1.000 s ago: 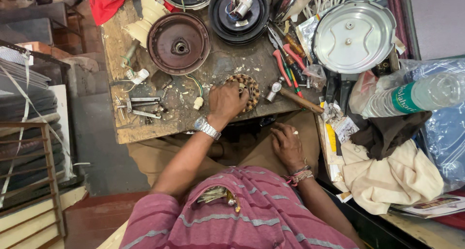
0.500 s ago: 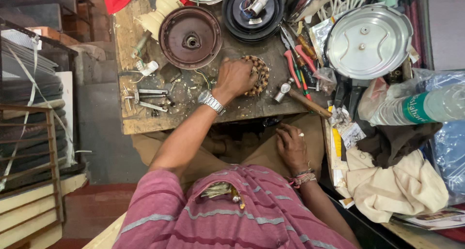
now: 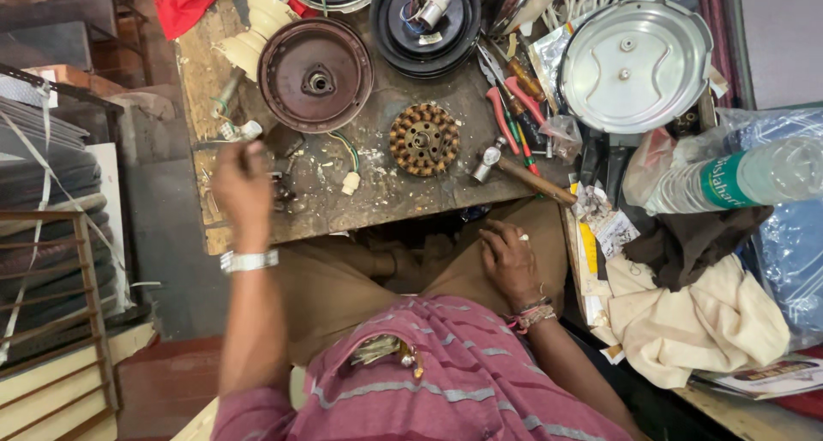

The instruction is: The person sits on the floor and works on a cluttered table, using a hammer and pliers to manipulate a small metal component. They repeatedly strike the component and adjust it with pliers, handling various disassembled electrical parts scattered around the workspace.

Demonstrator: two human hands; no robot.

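Observation:
My left hand (image 3: 243,186) hovers over the left end of the worn wooden workbench (image 3: 403,203), above small metal tools by its edge. Its fingers are curled and blurred, so I cannot tell whether it holds anything. A metal watch is on that wrist. My right hand (image 3: 507,257) lies flat on my thigh below the bench, fingers apart and empty. A round copper-wound stator (image 3: 423,139) lies alone in the middle of the bench. A brown round motor cover (image 3: 315,74) sits behind my left hand.
A black round housing (image 3: 424,21) stands at the back. A small hammer (image 3: 514,171) and red-handled pliers (image 3: 504,107) lie right of the stator. Further right are a shiny metal lid (image 3: 634,64), a plastic water bottle (image 3: 754,180) and a cream cloth (image 3: 686,321).
My left hand has left the stator and swung left to the bench's left end. The stator now lies uncovered. My right hand stays on my thigh.

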